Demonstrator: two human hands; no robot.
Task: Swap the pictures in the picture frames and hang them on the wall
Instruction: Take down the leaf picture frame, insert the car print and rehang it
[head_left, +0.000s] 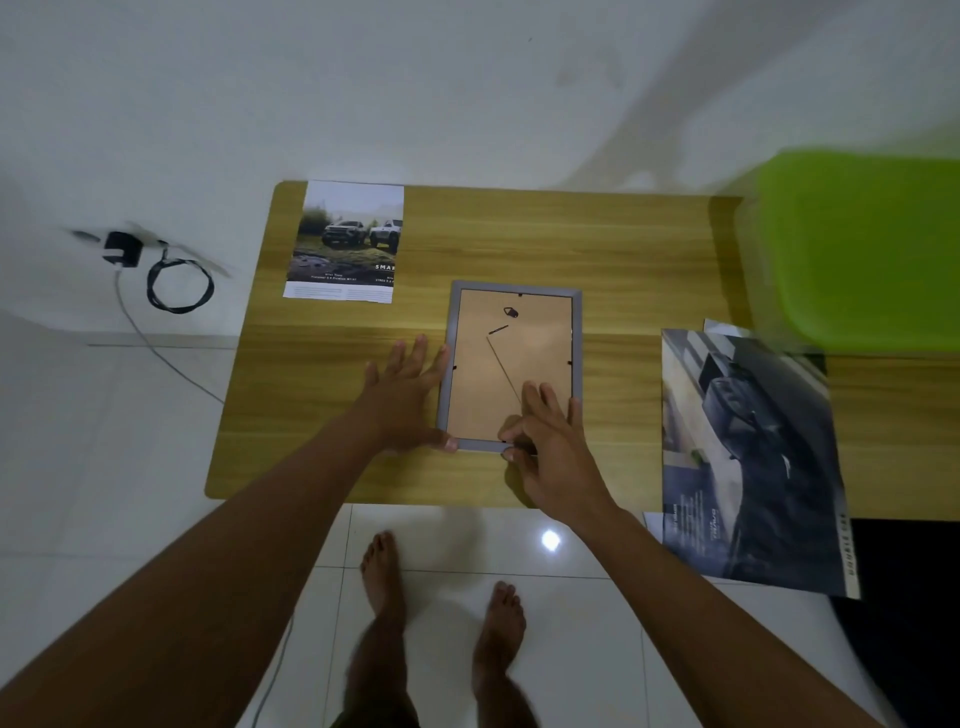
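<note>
The picture frame (511, 364) lies face down near the middle of the worktop (571, 234), closer to the near edge, with its brown backing board up. Our left hand (402, 395) is flat and spread beside it. The fingertips rest against the left rail and the thumb is at the near left corner, bracing and not gripping. Our right hand (545, 447) pinches at the near rail with thumb and forefinger, seemingly on a retaining tab, while its other fingers lie straight over the board.

We judge the frame light and stiff, likely with a breakable pane underneath. It could slide on the smooth wood, so it is best held by both long rails. A small metal hanger (511, 312) sits near the board's far end.

At the far left corner lies a print of two off-road cars (345, 241), where only "SMAR" is readable. A dark car brochure (753, 457) overhangs the near edge at the right. Its edge lettering seems to read "DOUBLE CA", but it is blurred.
</note>
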